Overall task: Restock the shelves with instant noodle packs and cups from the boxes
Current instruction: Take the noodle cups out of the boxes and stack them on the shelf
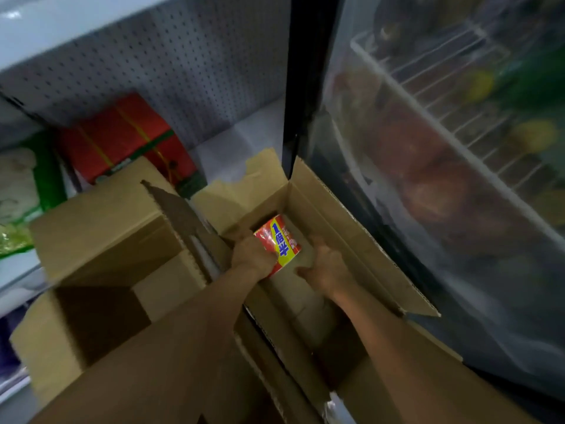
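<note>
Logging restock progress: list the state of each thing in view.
right box: flaps open, both hands inside
noodle cup: on its side, held in the box
left hand: grips the cup
right hand: on the cup's far side, grip unclear
left box: flaps open
fridge door: closed

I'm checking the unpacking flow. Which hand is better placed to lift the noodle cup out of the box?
Probably the left. The left hand already grips the noodle cup inside the open box, while the right hand only rests beside it, deeper in.

Noodle cup (pixel 279 244) inside open box (pixel 360 240), left of fridge (pixel 443 179).
</note>
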Tool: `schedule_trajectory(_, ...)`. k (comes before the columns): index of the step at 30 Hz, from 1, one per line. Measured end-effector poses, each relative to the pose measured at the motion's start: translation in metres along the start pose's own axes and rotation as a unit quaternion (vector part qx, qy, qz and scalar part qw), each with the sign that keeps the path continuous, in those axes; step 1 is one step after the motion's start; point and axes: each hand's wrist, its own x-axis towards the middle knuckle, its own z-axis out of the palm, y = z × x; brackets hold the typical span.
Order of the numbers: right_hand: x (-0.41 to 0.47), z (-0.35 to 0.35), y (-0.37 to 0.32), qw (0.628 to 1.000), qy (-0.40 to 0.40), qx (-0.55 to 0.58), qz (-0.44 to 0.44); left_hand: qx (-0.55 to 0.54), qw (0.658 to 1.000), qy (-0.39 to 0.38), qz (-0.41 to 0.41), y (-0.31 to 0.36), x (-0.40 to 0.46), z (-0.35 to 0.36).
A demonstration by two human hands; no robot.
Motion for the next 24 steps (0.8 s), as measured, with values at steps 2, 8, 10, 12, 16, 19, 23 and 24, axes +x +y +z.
schedule_trajectory(2,0.013,0.006,0.005,1.000,-0.004,0.015,-0.021,-0.079,0.996,0.001,-0.050,-0.007,0.013,0.010)
schedule_trajectory(8,0.080,0.039,0.024,0.996,-0.049,0.055,-0.041,-0.294,0.937,0.003,-0.187,-0.019,0.066,0.045)
schedule_trajectory(10,0.097,0.046,0.028,0.995,-0.064,0.066,-0.045,-0.324,0.920,-0.004,-0.221,-0.022,0.079,0.052)
schedule_trajectory(12,0.111,0.053,0.032,0.993,-0.066,0.078,-0.053,-0.349,0.906,-0.004,-0.241,-0.027,0.092,0.060)
schedule_trajectory(16,0.135,0.065,0.037,0.989,-0.077,0.124,-0.032,-0.437,0.851,-0.021,-0.289,-0.026,0.112,0.069)
schedule_trajectory(19,0.143,0.072,0.042,0.984,-0.111,0.137,-0.020,-0.498,0.802,-0.048,-0.327,-0.024,0.115,0.071)
schedule_trajectory(23,0.144,0.081,0.048,0.983,-0.108,0.145,-0.018,-0.540,0.755,-0.089,-0.362,-0.027,0.114,0.072)
schedule_trajectory(24,0.143,0.082,0.050,0.984,-0.102,0.146,-0.014,-0.541,0.750,-0.093,-0.369,-0.027,0.113,0.071)
